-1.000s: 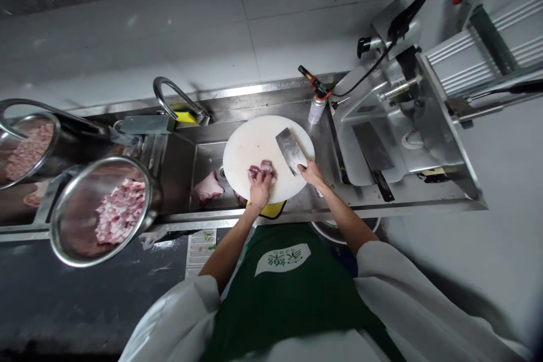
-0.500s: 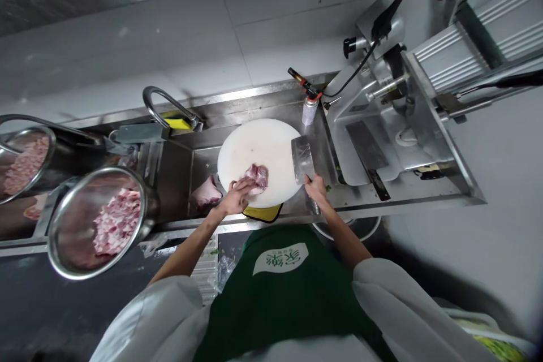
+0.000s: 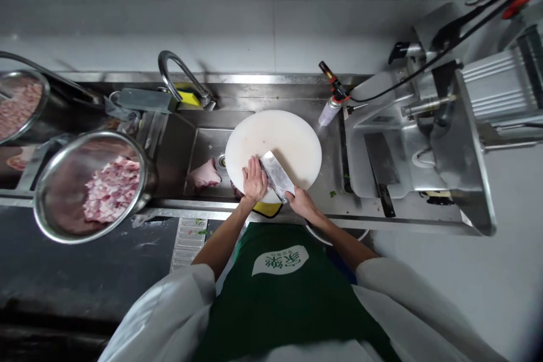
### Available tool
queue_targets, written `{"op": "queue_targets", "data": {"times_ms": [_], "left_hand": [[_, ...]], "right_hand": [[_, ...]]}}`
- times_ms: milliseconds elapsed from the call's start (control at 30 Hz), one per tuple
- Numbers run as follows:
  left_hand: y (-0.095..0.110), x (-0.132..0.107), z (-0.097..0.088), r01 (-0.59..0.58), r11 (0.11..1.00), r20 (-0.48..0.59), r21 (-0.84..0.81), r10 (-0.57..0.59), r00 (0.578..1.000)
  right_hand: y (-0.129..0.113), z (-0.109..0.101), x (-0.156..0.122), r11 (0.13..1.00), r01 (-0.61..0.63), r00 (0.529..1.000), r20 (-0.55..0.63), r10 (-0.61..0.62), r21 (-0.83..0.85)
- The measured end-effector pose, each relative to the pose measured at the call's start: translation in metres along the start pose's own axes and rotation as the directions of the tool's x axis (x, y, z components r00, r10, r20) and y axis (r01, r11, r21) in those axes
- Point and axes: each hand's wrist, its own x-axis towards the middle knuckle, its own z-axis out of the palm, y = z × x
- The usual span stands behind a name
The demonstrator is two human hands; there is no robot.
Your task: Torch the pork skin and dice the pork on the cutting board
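My left hand (image 3: 255,180) lies with outstretched fingers on a piece of raw meat (image 3: 270,184) near the front of the round white cutting board (image 3: 288,130). Most of that meat is hidden under the hand and the blade. In my right hand (image 3: 300,203) is the handle of a cleaver (image 3: 276,172). Its wide blade slants over the board, close beside my left fingers and at the meat. Whether the edge has entered the meat I cannot tell. Under the board's front edge a yellow cloth (image 3: 268,209) sticks out.
A larger piece of meat (image 3: 206,174) lies in the sink (image 3: 203,138), left of the board. Further left stand a steel bowl of cut meat (image 3: 55,181) and a pot (image 3: 44,107). A blowtorch (image 3: 330,110), a second cleaver (image 3: 382,161) and a slicing machine (image 3: 462,141) are at the right.
The cleaver has swung from the board's right side leftward to the meat. My left hand has shifted, its fingers now pointing away from me over the meat. The camera view has turned slightly.
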Motion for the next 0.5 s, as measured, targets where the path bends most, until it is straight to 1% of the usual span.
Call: {"op": "queue_targets", "data": {"times_ms": [67,200,267,300,367,500], "left_hand": [[-0.004,-0.002,0.001,0.006,1.0,0.005,0.001,-0.006,1.0],[-0.007,0.0,0.002,0.088,0.996,-0.022,-0.03,-0.089,0.996],[-0.007,0.001,0.002,0.122,0.992,-0.031,-0.034,-0.123,0.992],[-0.006,0.001,0.002,0.128,0.991,-0.03,-0.026,-0.129,0.991],[-0.005,0.0,0.002,0.114,0.993,-0.012,-0.005,-0.114,0.993],[0.0,-0.004,0.001,0.089,0.996,0.03,-0.022,-0.089,0.996]], "right_hand": [[-0.009,-0.004,0.006,1.0,0.008,1.0,0.0,-0.008,-0.004],[-0.052,-0.013,0.051,0.993,0.099,0.995,-0.037,-0.097,0.068],[-0.061,-0.015,0.067,0.986,0.139,0.99,-0.039,-0.136,0.089],[-0.06,-0.016,0.069,0.985,0.15,0.988,-0.03,-0.148,0.083],[-0.045,-0.014,0.06,0.988,0.146,0.989,-0.005,-0.146,0.047],[0.0,-0.009,0.019,0.995,0.091,0.995,0.052,-0.09,-0.028]]}}
